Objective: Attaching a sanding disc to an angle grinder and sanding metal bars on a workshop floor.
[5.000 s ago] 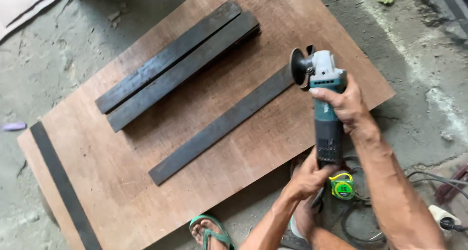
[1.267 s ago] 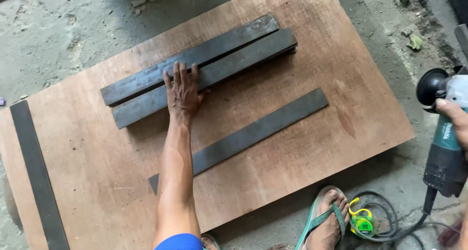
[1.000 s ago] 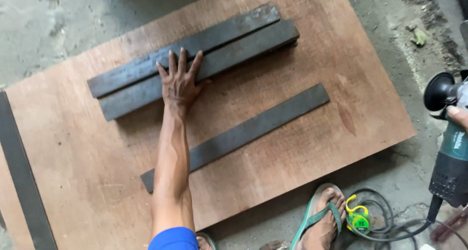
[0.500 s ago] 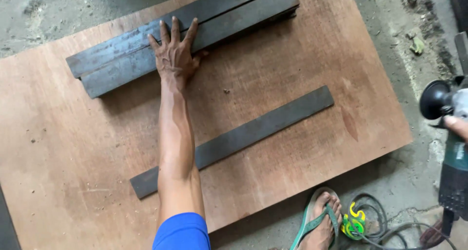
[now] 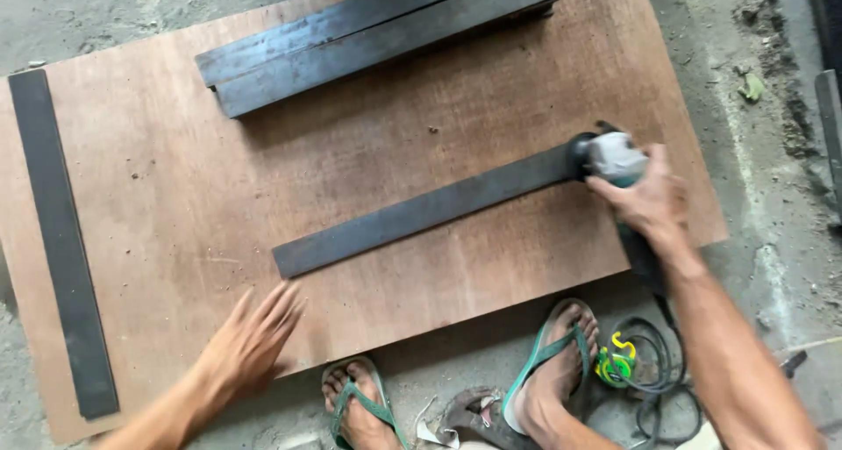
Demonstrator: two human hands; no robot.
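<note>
A: Right hand (image 5: 649, 200) grips the grey-green angle grinder (image 5: 614, 160) at the long dark flat steel bar (image 5: 421, 211) on brown plywood.
B: Left hand (image 5: 250, 345), fingers spread, holds nothing; the unclamped bar might kick.

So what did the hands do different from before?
The left hand let go of the two stacked bars and came back to the board's near edge, open. The right hand brought the grinder over onto the end of the single bar. The bars stayed put.
</note>
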